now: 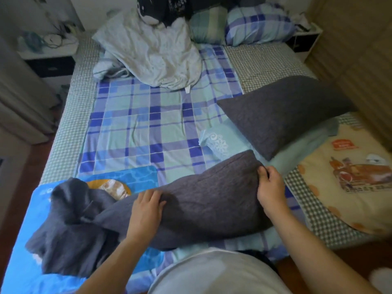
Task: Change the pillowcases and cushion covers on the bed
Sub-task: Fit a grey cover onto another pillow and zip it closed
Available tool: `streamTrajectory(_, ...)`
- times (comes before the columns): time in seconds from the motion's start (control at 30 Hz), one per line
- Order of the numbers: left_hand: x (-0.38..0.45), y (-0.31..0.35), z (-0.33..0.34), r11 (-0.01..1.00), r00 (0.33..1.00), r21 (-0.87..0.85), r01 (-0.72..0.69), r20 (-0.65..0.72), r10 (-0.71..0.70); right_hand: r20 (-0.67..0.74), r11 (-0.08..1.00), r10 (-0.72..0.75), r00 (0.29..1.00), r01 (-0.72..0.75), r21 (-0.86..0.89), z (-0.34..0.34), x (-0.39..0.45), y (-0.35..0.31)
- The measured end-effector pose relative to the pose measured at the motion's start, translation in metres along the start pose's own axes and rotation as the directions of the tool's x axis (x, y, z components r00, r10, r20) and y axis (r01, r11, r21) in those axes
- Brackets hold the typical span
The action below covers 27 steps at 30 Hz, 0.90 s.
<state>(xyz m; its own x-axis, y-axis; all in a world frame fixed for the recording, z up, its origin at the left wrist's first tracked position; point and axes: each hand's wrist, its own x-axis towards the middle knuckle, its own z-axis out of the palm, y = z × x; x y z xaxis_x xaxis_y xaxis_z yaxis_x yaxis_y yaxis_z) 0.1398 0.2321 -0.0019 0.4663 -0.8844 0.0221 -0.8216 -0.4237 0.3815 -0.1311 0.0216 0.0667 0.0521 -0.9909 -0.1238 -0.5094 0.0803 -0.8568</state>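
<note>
A pillow in a dark grey pillowcase (203, 200) lies across the near edge of the bed. Loose grey case fabric (70, 230) bunches at its left end. My left hand (146, 211) grips the case near the pillow's middle. My right hand (270, 187) pinches the case at the pillow's right end. A second dark grey pillow (284, 111) rests at the right on a light teal pillowcase (224, 143). A crumpled pale cover (152, 54) lies near the head of the bed.
The bed has a blue plaid sheet (137, 124). A blue printed cushion (42, 279) sits under the grey fabric at the near left. A cream cartoon blanket (350, 172) lies at the right. Plaid pillows (256, 24) and a black plush toy (161, 9) are at the headboard. A nightstand (48, 58) stands at the left.
</note>
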Motion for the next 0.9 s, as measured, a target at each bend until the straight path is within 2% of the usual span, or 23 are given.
streamTrajectory(0.17, 0.027, 0.017, -0.005, 0.985, 0.984, -0.159, -0.072, 0.148, 0.096, -0.168, 0.979, 0.195, 0.966, -0.181, 0.091, -0.038, -0.004, 0.048)
streamTrajectory(0.27, 0.044, 0.002, -0.011, 0.984, 0.969, -0.131, -0.124, 0.196, 0.148, -0.208, 0.979, 0.202, 0.957, -0.202, 0.023, -0.051, -0.008, 0.064)
streamTrajectory(0.4, 0.055, 0.0, -0.005, 0.982, 0.955, 0.011, -0.191, 0.232, 0.183, -0.158, 0.972, 0.224, 0.962, -0.233, -0.035, -0.056, -0.009, 0.079)
streamTrajectory(0.43, 0.058, -0.009, -0.002, 0.987, 0.965, 0.07, -0.142, 0.231, 0.123, -0.137, 0.964, 0.262, 0.955, -0.267, -0.014, -0.06, -0.009, 0.082)
streamTrajectory(0.5, 0.058, -0.026, -0.006, 0.984, 0.96, 0.129, 0.125, 0.235, -0.153, -0.117, 0.94, 0.342, 0.932, -0.341, 0.034, -0.068, -0.011, 0.091)
streamTrajectory(0.57, 0.051, -0.03, -0.01, 0.898, 0.874, -0.017, 0.441, 0.237, -0.425, -0.129, 0.902, 0.431, 0.893, -0.422, 0.09, -0.067, -0.011, 0.095)
streamTrajectory(0.6, 0.044, -0.025, -0.009, 0.812, 0.82, -0.154, 0.563, 0.227, -0.526, -0.148, 0.877, 0.478, 0.865, -0.461, 0.136, -0.061, -0.011, 0.091)
streamTrajectory(0.67, 0.031, -0.021, -0.004, 0.531, 0.692, -0.499, 0.685, 0.219, -0.688, -0.215, 0.855, 0.515, 0.83, -0.476, 0.209, -0.045, -0.01, 0.08)
streamTrajectory(0.7, 0.024, -0.018, -0.005, 0.36, 0.629, -0.641, 0.678, 0.252, -0.735, -0.288, 0.879, 0.477, 0.831, -0.444, 0.174, -0.039, -0.011, 0.072)
streamTrajectory(0.73, 0.017, -0.022, -0.003, 0.209, 0.595, -0.741, 0.638, 0.301, -0.745, -0.355, 0.928, 0.367, 0.86, -0.364, 0.077, -0.034, -0.012, 0.065)
streamTrajectory(0.77, 0.012, -0.029, -0.003, 0.113, 0.588, -0.786, 0.607, 0.349, -0.73, -0.394, 0.969, 0.18, 0.901, -0.232, -0.088, -0.031, -0.013, 0.054)
streamTrajectory(0.8, 0.009, -0.034, -0.005, 0.052, 0.596, -0.803, 0.593, 0.395, -0.699, -0.37, 0.96, -0.078, 0.926, -0.03, -0.278, -0.029, -0.015, 0.042)
streamTrajectory(0.83, 0.006, -0.039, -0.007, 0.028, 0.605, -0.798, 0.602, 0.433, -0.668, -0.233, 0.874, -0.338, 0.912, 0.212, -0.437, -0.025, -0.016, 0.03)
streamTrajectory(0.87, 0.004, -0.046, -0.006, 0.017, 0.614, -0.788, 0.615, 0.466, -0.637, -0.017, 0.739, -0.522, 0.853, 0.443, -0.507, -0.017, -0.013, 0.02)
streamTrajectory(0.9, 0.001, -0.048, -0.01, 0.017, 0.61, -0.766, 0.642, 0.498, -0.616, 0.234, 0.626, -0.566, 0.791, 0.596, -0.503, -0.006, -0.01, 0.014)
